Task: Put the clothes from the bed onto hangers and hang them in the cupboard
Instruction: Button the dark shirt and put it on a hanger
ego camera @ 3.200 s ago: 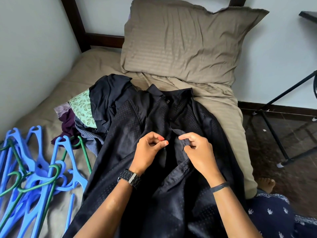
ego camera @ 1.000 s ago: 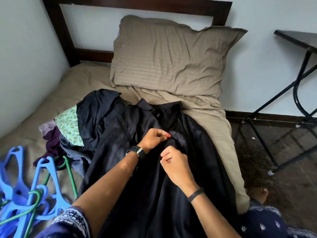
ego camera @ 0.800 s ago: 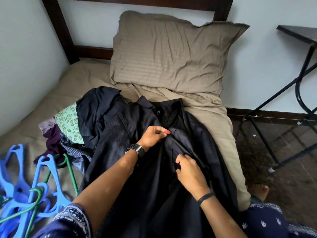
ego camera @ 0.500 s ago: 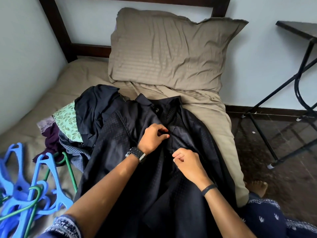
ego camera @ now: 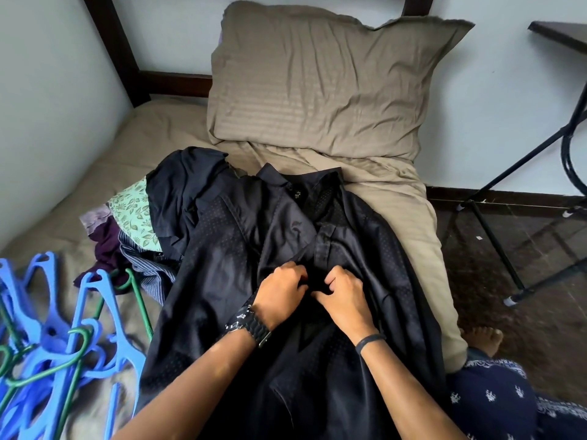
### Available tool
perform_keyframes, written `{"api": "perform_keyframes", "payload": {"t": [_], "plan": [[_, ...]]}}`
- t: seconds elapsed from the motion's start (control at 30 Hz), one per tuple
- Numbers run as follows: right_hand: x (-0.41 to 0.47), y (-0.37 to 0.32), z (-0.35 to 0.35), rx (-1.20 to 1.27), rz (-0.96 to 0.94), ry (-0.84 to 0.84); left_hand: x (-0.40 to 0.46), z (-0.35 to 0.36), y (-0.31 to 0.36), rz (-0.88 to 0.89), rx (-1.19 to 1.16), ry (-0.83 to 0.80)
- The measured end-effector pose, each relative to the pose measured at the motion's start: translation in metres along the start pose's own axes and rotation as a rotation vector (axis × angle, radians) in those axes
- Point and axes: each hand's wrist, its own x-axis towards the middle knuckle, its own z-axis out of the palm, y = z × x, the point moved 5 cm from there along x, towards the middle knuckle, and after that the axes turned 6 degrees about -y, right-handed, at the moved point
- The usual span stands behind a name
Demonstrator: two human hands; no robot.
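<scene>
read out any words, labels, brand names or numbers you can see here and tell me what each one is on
Neck label inside the collar of the dark shirt: a small pale print shows at, too small and blurred to read.
Wristwatch on the left hand: no face or digits visible.
Blue hangers, pillow: no text visible.

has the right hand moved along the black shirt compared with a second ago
Yes. The right hand has slid down the black shirt's button strip, away from the collar and toward the person; it was nearer the collar before.

Home bedroom, bed (ego camera: 165, 134) with taupe sheet, matching pillow (ego camera: 317, 81), dark wooden headboard (ego camera: 117, 49), pale walls
</scene>
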Motion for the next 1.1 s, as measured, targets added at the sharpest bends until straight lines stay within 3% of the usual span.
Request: {"api": "perform_keyframes", "payload": {"t": [0.23, 0.6, 1.1], "plan": [[0.004, 0.002, 0.002, -0.018, 0.053, 0.007, 0.009, 0.011, -0.017, -0.042, -0.162, 0.047], [0.004, 0.0, 0.003, -0.07, 0.094, 0.045, 0.012, 0.015, -0.022, -0.075, -0.189, 0.062], [0.0, -0.007, 0.005, -0.241, 0.057, -0.06, 0.005, 0.012, -0.023, -0.123, -0.368, 0.072]]}}
